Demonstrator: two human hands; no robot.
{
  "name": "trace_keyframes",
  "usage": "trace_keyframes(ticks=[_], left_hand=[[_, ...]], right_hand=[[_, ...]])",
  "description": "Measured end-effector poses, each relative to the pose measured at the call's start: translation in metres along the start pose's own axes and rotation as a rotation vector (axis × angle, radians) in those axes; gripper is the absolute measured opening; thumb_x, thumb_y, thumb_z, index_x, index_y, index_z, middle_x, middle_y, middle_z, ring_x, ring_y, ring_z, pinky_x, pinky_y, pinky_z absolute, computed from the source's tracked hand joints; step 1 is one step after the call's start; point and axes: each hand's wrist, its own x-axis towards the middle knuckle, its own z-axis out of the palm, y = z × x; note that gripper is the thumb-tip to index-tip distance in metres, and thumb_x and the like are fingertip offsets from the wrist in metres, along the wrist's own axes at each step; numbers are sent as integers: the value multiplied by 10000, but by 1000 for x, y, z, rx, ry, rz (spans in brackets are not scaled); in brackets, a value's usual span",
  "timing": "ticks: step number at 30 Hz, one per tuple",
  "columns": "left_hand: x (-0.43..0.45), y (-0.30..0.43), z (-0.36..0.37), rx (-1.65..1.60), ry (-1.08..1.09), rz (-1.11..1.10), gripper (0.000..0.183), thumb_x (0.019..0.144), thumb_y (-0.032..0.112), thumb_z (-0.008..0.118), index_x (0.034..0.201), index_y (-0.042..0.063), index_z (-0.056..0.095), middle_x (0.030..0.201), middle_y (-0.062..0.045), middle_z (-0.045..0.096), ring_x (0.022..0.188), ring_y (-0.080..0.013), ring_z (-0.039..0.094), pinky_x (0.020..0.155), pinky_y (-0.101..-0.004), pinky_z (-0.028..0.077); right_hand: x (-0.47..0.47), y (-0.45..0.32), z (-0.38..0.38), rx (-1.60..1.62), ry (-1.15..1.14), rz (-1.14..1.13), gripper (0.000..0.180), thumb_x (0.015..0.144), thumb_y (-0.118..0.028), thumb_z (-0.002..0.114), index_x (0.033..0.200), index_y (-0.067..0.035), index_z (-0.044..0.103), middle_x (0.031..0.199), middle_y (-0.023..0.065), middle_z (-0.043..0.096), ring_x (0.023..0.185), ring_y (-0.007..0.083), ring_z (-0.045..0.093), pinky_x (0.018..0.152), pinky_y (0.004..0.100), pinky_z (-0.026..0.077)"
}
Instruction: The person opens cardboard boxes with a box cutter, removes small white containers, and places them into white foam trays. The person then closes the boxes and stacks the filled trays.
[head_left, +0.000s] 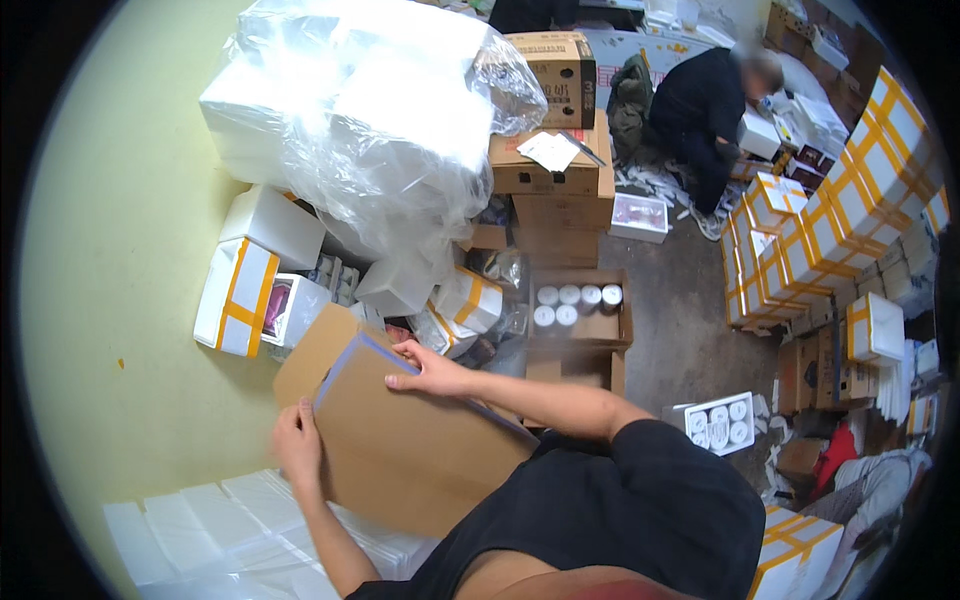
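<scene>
A large flat piece of brown cardboard (405, 450), with a bluish strip along its top and right edges and a flap at its upper left, lies tilted in front of my body. On its left edge, my left hand (298, 442) grips with the thumb on the face. My right hand (427, 371) holds the upper right edge, thumb on the face and fingers at or past the rim. The undersides of both hands' grips are hidden. Past the cardboard, white foam boxes (457, 300) lie in a pile, some with yellow tape.
Plastic-wrapped foam boxes (375, 97) rise ahead. An open carton (581, 271) holds white-lidded containers (570, 294). Foam boxes (817, 255) with yellow tape stand at right; white foam panels (217, 525) lie lower left. Another person (697, 112) crouches at the upper right beside white scraps (652, 180).
</scene>
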Motion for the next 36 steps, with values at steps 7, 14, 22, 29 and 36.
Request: trace_keyframes(ticks=[7, 14, 22, 29, 36], left_hand=[[-57, -87, 65, 260, 105, -169, 404, 1020, 316, 509, 895, -26, 685, 838, -199, 640, 809, -394, 600, 744, -476, 464], [-94, -78, 47, 189, 227, -523, 380, 953, 383, 617, 843, 20, 613, 863, -123, 640, 778, -331, 598, 738, -451, 474], [-89, -74, 29, 243, 286, -468, 394, 881, 359, 716, 790, 64, 472, 819, -70, 526, 733, -275, 537, 674, -426, 442], [-56, -111, 55, 202, 191, -438, 471, 803, 404, 781, 797, 50, 470, 734, -103, 513, 710, -300, 529, 678, -447, 440], [-21, -77, 82, 218, 118, -483, 580, 812, 512, 746, 1104, 24, 629, 1004, -182, 674, 910, -364, 640, 803, -449, 505]], right_hand=[[23, -47, -221, -740, 872, -202, 218, 850, -260, 652, 856, -59, 735, 846, 185, 684, 827, 350, 668, 769, 451, 538], [2, -95, -466, -1605, 1275, 209, 243, 910, -117, 529, 1057, -2, 684, 1027, 176, 716, 973, 359, 684, 883, 467, 544], [4, -112, -494, -1409, 1185, 472, 278, 972, -197, 529, 1022, -17, 736, 1082, 244, 706, 1015, 356, 705, 830, 471, 575], [-45, -100, -446, -151, 1052, -341, 81, 999, -78, 498, 1061, -27, 486, 819, 76, 651, 687, 177, 681, 578, 306, 554], [-4, -125, -285, 220, 648, -362, 257, 1077, -346, 437, 1024, -100, 490, 703, -31, 464, 542, 66, 401, 502, 245, 371]])
